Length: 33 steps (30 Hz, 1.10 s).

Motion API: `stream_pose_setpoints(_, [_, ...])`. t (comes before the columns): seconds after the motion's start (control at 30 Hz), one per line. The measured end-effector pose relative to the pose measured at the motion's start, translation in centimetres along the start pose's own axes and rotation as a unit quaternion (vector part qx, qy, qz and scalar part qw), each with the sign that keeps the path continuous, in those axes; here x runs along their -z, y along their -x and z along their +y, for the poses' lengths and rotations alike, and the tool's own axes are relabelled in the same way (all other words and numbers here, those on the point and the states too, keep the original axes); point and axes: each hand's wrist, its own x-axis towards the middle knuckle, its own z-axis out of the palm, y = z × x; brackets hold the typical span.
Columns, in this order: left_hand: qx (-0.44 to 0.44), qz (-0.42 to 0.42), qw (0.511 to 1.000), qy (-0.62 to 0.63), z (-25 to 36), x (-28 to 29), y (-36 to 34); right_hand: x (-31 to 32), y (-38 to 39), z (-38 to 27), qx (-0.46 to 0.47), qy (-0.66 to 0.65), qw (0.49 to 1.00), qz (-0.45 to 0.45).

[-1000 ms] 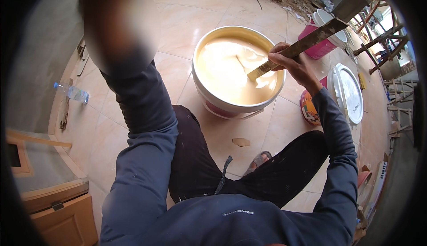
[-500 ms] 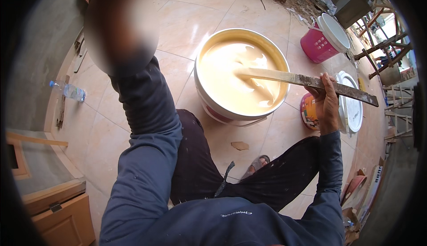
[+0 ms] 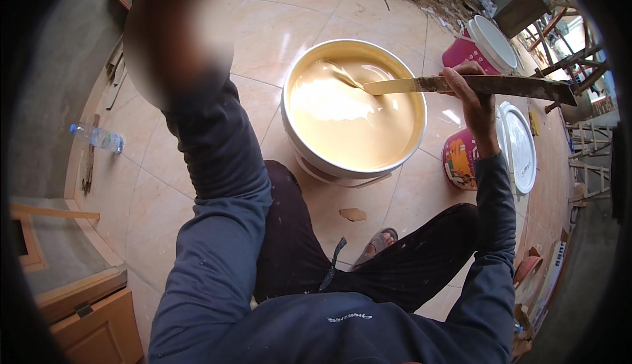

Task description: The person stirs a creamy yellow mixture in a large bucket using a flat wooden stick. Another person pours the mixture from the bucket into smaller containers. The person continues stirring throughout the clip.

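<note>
My right hand (image 3: 471, 97) is closed round a long, flat wooden stick (image 3: 530, 87), its pale end dipped in cream-coloured liquid (image 3: 355, 133) inside a large white bucket (image 3: 288, 123). The liquid has glossy swirls around the stick. My left hand (image 3: 181, 31) is raised at the upper left, largely covered by a blurred patch, so its fingers cannot be made out. Right of the bucket stands a pink tub (image 3: 459, 156), with a white lid (image 3: 520, 143) upright against it.
Further back right are a pink bucket (image 3: 464, 57) with white top, rubble (image 3: 428, 5) and wooden scaffolding (image 3: 586, 166). A plastic bottle (image 3: 99, 137) lies by the left wall. An orange-brown wooden panel (image 3: 99, 324) is at the lower left. A cardboard scrap (image 3: 352, 214) lies before the bucket.
The stick swung down from a steep slant half a second ago and is now slightly higher, nearly level. My right hand has risen again with it. My left arm has barely moved.
</note>
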Motion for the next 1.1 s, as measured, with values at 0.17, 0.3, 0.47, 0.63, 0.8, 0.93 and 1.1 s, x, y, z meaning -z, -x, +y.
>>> stream_pose_setpoints(0.17, [0.009, -0.012, 1.000, 0.001, 0.9, 0.6, 0.2, -2.9, -0.2, 3.3, -0.047, 0.020, 0.992, -0.112])
stream_pose_setpoints(0.3, [0.007, -0.007, 1.000, -0.003, 0.9, 1.3, 0.4, -2.1, 0.3, 2.8, -0.129, -0.048, 0.983, -0.122])
stream_pose_setpoints(0.47, [-0.023, -0.008, 0.999, -0.030, 1.7, 1.1, 1.1, -1.2, 2.7, 1.7, -0.173, -0.091, 0.979, -0.054])
stream_pose_setpoints(0.63, [0.020, -0.056, 0.998, 0.007, 0.3, 2.2, 0.2, 1.0, 5.6, -0.6, -0.162, -0.190, 0.966, 0.072])
stream_pose_setpoints(0.8, [0.052, -0.030, 0.998, -0.007, -0.3, 1.8, 0.5, 2.4, 6.6, -1.6, -0.136, -0.239, 0.949, 0.152])
stream_pose_setpoints(0.93, [0.029, -0.062, 0.998, -0.007, -0.6, 2.2, 0.3, 2.7, 4.7, -2.3, -0.063, -0.239, 0.957, 0.151])
stream_pose_setpoints(1.1, [0.021, -0.049, 0.998, -0.039, 0.0, 2.5, 0.9, 0.9, 0.9, -1.5, -0.031, -0.101, 0.990, 0.096])
